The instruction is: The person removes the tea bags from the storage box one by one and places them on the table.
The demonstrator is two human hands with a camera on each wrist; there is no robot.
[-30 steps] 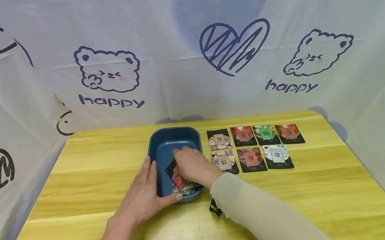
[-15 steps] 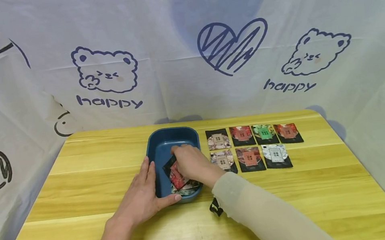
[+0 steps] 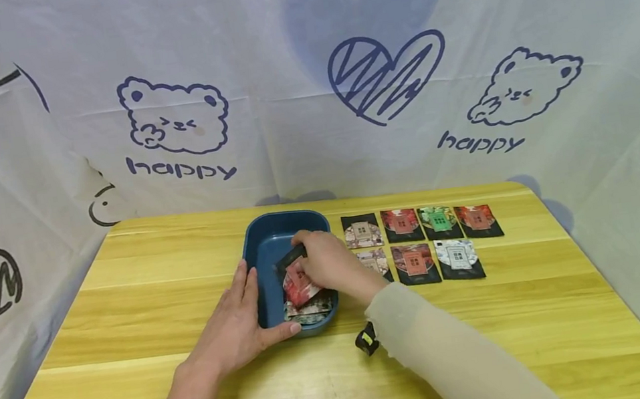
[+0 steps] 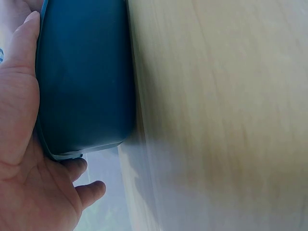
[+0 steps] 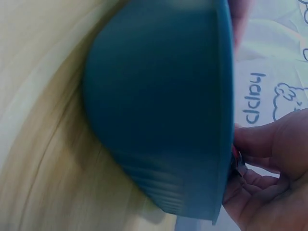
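A deep blue rectangular bin (image 3: 266, 250) stands on the wooden table. My left hand (image 3: 230, 336) rests against its left side, fingers straight and the thumb lying over the near rim; the left wrist view has that hand (image 4: 33, 192) at the bin's edge. Inside the bin, my right hand (image 3: 331, 265) pinches a flat red-and-black sachet (image 3: 298, 286) by its right side, tilted above other sachets (image 3: 310, 317) near the front wall. In the right wrist view, the fingers and thumb of the right hand (image 5: 269, 168) close on the sachet just past the rim, mostly hidden.
To the right of the bin, several sachets lie flat in two rows, among them a green one (image 3: 442, 222), a red one (image 3: 416, 264) and a white one (image 3: 460, 259). A printed white cloth (image 3: 291, 163) hangs behind the table (image 3: 145, 303).
The right hand has turned and shifted slightly right, tilting the red sachet up from the others beneath it. The left hand keeps its place on the bin.
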